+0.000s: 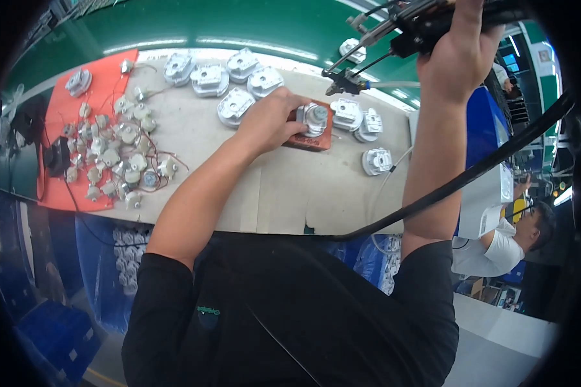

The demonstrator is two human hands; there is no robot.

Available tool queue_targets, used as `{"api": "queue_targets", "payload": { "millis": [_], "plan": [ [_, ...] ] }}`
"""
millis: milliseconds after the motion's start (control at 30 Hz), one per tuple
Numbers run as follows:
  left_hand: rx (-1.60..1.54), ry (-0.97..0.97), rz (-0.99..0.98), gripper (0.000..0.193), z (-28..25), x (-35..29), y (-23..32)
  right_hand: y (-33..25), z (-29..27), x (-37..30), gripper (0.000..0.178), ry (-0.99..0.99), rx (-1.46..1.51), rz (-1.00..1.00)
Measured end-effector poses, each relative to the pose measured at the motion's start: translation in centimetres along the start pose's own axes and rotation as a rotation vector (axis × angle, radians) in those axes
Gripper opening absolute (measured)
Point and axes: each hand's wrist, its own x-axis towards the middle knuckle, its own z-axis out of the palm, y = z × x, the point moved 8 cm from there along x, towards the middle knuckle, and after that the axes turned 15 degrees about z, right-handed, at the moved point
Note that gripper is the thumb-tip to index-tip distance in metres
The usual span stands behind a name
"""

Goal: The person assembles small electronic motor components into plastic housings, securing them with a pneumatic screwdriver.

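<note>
My left hand (271, 122) is closed around the near side of a white plastic housing (313, 128) that sits on a reddish-brown block (308, 143). A small round metal motor (317, 114) lies in that housing. My right hand (459, 61), raised at the upper right, wraps round a black power screwdriver (426, 29) hung on metal rods. Its tip (345, 82), with a clear hose behind it, is above and to the right of the block, apart from the housing. Part of the right hand's grip is cut off by the frame's top edge.
Several white housings (210, 79) stand left of the block, and others (377, 161) stand right of it. Many small wired motors (129, 134) lie on an orange mat (58, 161). A black cable (432, 197) crosses the table's right side. A person (497, 248) works at right.
</note>
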Motion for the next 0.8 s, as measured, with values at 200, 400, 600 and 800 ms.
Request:
{"api": "queue_targets", "payload": {
  "millis": [200,400,600,800],
  "plan": [
    [0.045,-0.016,-0.007,0.048,-0.3,-0.4,-0.7,-3.3,-0.4,4.0,0.027,-0.149,-0.291,-0.024],
    [0.037,-0.028,-0.022,0.050,-0.6,-0.3,-0.7,-1.1,-2.9,-1.7,0.047,-0.015,-0.456,-0.394],
    [0.028,-0.028,-0.065,0.048,-0.5,0.2,-0.3,12.3,-10.5,-9.7,0.039,-0.008,-0.572,0.138],
    [-0.008,0.068,0.111,0.045,-0.1,0.3,0.7,27.3,-13.2,-1.0,0.098,-0.184,-1.066,0.743]
  ]
}}
